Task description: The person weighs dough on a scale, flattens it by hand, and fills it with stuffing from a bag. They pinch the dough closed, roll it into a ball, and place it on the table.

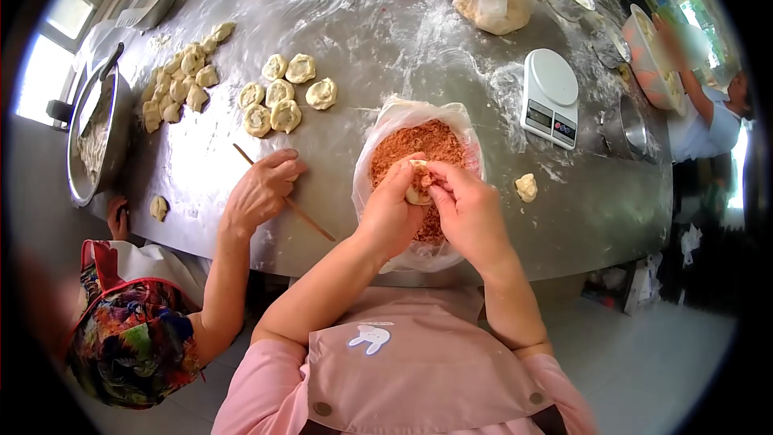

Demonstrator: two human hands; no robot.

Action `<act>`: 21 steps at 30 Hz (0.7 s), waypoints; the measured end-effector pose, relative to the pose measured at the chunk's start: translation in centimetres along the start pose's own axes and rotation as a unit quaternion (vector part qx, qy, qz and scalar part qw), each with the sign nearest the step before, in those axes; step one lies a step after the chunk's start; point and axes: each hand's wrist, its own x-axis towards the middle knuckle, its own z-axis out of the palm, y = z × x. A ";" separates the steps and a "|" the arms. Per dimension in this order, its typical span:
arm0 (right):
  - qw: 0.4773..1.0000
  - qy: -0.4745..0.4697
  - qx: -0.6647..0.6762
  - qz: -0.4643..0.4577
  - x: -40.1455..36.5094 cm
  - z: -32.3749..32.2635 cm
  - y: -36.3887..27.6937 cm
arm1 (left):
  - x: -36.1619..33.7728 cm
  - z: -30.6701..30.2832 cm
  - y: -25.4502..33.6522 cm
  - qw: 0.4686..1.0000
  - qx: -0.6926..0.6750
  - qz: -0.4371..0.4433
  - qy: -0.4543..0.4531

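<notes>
My left hand point(388, 208) cups a small round of dough point(414, 194) with reddish crumbly filling in its middle. From the other side, my right hand point(465, 208) pinches at the dough's edge and the filling, fingers closed. Both hands are over an open plastic bag point(469, 122) full of the same reddish crumbly filling point(407, 143). Beside my left arm, a co-worker's hand point(262, 189) rests on the table by a thin wooden stick point(310, 221). Several flattened dough rounds point(279, 92) lie beyond it.
A steel table point(338, 40) dusted with flour spreads ahead. Dough pieces point(179, 80) are heaped at left near a metal bowl of flour point(121, 125). At right are a white scale point(552, 89) and a lone dough piece point(526, 187). Another person point(713, 113) stands far right by a large bowl point(651, 64).
</notes>
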 end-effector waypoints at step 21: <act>0.997 0.063 0.034 0.012 -0.9 -0.2 1.8 | -1.3 0.7 1.9 0.999 0.026 0.026 0.009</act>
